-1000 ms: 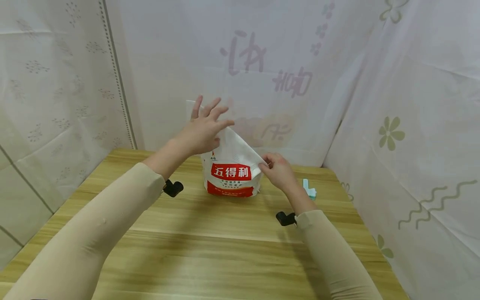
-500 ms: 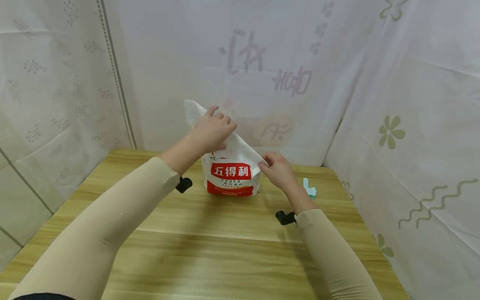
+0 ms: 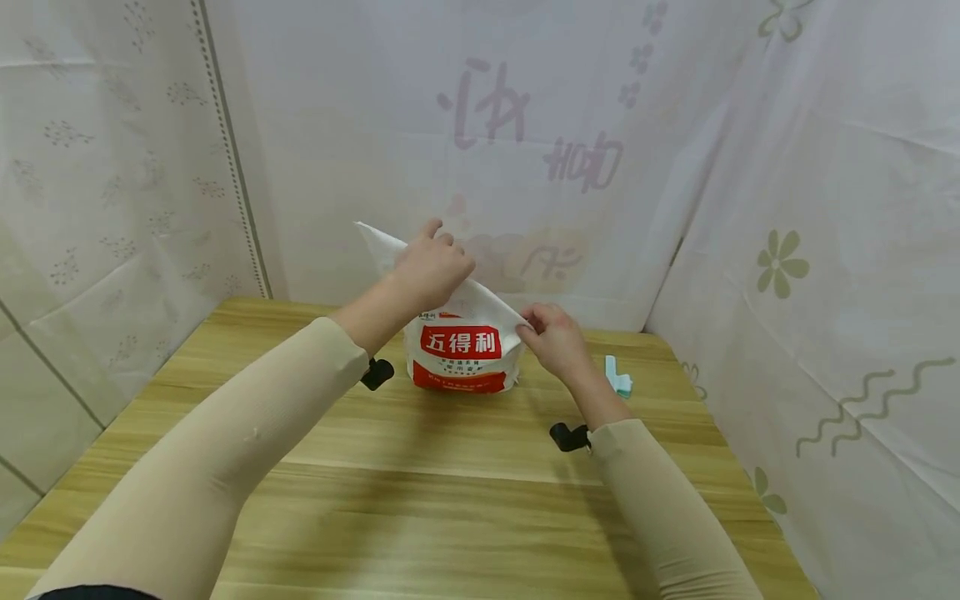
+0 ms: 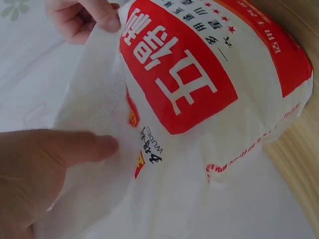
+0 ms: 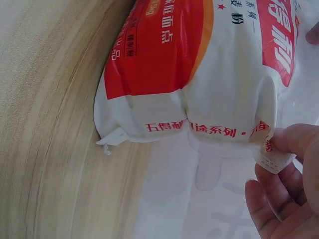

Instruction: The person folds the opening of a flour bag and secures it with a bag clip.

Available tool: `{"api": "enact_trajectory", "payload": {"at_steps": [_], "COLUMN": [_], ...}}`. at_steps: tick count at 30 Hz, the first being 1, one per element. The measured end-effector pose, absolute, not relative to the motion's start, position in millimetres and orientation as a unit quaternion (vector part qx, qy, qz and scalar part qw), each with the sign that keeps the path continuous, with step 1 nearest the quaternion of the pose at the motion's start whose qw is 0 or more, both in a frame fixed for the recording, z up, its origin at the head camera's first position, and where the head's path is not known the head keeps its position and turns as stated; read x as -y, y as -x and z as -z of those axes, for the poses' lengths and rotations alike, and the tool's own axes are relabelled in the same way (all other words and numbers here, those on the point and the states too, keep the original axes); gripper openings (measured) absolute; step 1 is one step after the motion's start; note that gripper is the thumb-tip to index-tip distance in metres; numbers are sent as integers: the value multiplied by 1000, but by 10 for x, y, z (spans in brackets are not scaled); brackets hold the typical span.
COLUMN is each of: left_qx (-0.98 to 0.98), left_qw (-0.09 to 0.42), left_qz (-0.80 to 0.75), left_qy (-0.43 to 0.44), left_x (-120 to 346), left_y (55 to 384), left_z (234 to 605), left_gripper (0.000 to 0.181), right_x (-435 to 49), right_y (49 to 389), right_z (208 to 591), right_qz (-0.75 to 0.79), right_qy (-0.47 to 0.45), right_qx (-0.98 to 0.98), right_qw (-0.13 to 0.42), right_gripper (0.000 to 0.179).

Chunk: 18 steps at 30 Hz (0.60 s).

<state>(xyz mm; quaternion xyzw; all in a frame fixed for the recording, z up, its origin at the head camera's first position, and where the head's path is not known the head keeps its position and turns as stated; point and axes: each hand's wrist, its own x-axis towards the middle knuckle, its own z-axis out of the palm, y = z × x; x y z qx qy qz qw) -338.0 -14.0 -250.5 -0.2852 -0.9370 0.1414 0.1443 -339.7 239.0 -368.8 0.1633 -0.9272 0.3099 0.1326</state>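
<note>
A white and red flour bag (image 3: 461, 343) stands on the wooden table (image 3: 420, 508), its top edge sloping down from left to right. My left hand (image 3: 435, 268) grips that upper edge. In the left wrist view, its thumb (image 4: 94, 147) lies on the printed side and the other fingers are mostly hidden behind the bag. At the lower right end of the edge, my right hand (image 3: 557, 342) pinches the bag's corner. The right wrist view shows this corner (image 5: 274, 162) between thumb and fingers. The bag's back is hidden.
A pale mint-coloured clip-like object (image 3: 618, 377) lies on the table to the right of the bag. Patterned cloth curtains (image 3: 480, 108) hang behind and on both sides. Black wrist-mounted pieces (image 3: 570, 437) stick out near each sleeve.
My left hand has come down and slightly right, its spread fingers folding over the bag's top edge. The bag's upper left corner has moved down and left. The right hand keeps its pinch.
</note>
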Motion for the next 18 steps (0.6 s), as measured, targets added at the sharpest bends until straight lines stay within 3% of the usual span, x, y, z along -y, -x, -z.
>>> {"api": "enact_trajectory", "payload": {"at_steps": [4, 18], "left_qx": [936, 940], "left_qw": [137, 160], "left_qz": [-139, -129], "left_qy": [293, 273], "left_x": [124, 91], "left_y": [3369, 3399], "left_z": [2504, 2550], "left_gripper": [38, 24], "right_x": [-2381, -2413], "right_y": [3399, 3369], "right_z": [3682, 3654], "right_qz": [-311, -311], "right_qy": [-159, -142], "right_qx": [929, 935], "right_qw": [124, 97], "right_gripper": [14, 16]}}
